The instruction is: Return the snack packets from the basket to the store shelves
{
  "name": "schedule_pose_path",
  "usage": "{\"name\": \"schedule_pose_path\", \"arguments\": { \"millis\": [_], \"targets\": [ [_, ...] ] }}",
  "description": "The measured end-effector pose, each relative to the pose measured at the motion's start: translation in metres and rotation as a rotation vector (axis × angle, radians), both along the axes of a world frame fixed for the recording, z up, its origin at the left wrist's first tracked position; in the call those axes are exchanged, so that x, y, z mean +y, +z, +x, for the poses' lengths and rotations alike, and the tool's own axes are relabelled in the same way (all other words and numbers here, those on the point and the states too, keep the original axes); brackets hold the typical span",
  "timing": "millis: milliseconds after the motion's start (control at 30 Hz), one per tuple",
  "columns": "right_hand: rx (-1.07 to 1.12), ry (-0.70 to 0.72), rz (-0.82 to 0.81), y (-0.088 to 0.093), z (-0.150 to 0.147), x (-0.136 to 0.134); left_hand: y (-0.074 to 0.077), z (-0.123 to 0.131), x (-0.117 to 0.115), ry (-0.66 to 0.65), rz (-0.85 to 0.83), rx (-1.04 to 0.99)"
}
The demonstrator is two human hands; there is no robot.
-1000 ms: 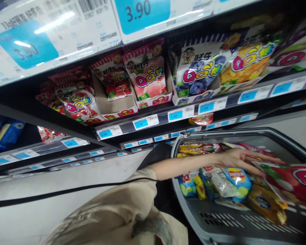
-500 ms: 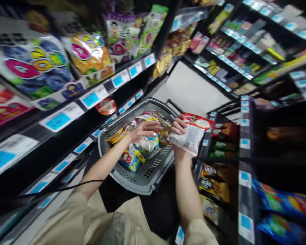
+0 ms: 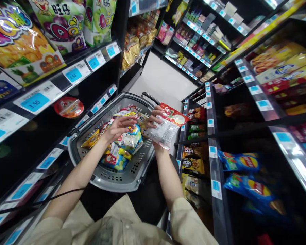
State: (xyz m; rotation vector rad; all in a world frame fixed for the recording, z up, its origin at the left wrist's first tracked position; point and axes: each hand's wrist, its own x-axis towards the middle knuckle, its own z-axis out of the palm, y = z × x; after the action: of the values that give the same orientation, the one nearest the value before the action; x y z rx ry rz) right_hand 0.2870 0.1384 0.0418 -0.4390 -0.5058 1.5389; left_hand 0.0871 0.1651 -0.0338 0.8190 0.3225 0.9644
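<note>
Between my arms is a grey shopping basket [image 3: 102,182] with several colourful snack bags [image 3: 117,154] heaped inside. My right hand [image 3: 153,118] grips a red and clear snack packet [image 3: 167,127] by its left edge, over the basket's right rim. The packet's far side faces away and its contents are hard to make out. Above the heaped bags hovers my left hand [image 3: 119,128], its fingers extended and apart, with nothing in it. Whether its fingertips touch a bag I cannot tell.
Shelves with price tags [image 3: 73,74] run close along the left, bearing gummy candy bags [image 3: 62,25]. To the right, shelves carry blue chip bags [image 3: 250,187] and small snack packs [image 3: 193,165]. A pale floor [image 3: 159,73] stretches ahead toward a far shelf [image 3: 193,44].
The view has swung to the right, so the basket and both hands appear further left. My right hand keeps its grip on the packet, and my left hand stays over the basket.
</note>
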Motion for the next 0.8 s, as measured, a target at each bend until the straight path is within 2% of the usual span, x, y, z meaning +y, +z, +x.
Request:
{"name": "schedule_pose_path", "arguments": {
  "millis": [300, 467, 633, 800],
  "targets": [
    [0.111, 0.044, -0.063, -0.003, 0.001, 0.004, -0.001, 0.0, 0.003, 0.002, 0.002, -0.016],
    [0.065, 0.035, -0.095, -0.001, 0.001, 0.003, -0.001, 0.0, 0.004, -0.002, 0.003, -0.024],
    [-0.174, -0.047, -0.087, 0.001, 0.001, 0.002, -0.001, 0.0, 0.002, 0.005, 0.003, -0.003],
    [-0.661, -0.156, -0.093, 0.001, -0.01, 0.01, -0.001, 0.004, 0.002, 0.026, -0.038, -0.003]
  ]
}}
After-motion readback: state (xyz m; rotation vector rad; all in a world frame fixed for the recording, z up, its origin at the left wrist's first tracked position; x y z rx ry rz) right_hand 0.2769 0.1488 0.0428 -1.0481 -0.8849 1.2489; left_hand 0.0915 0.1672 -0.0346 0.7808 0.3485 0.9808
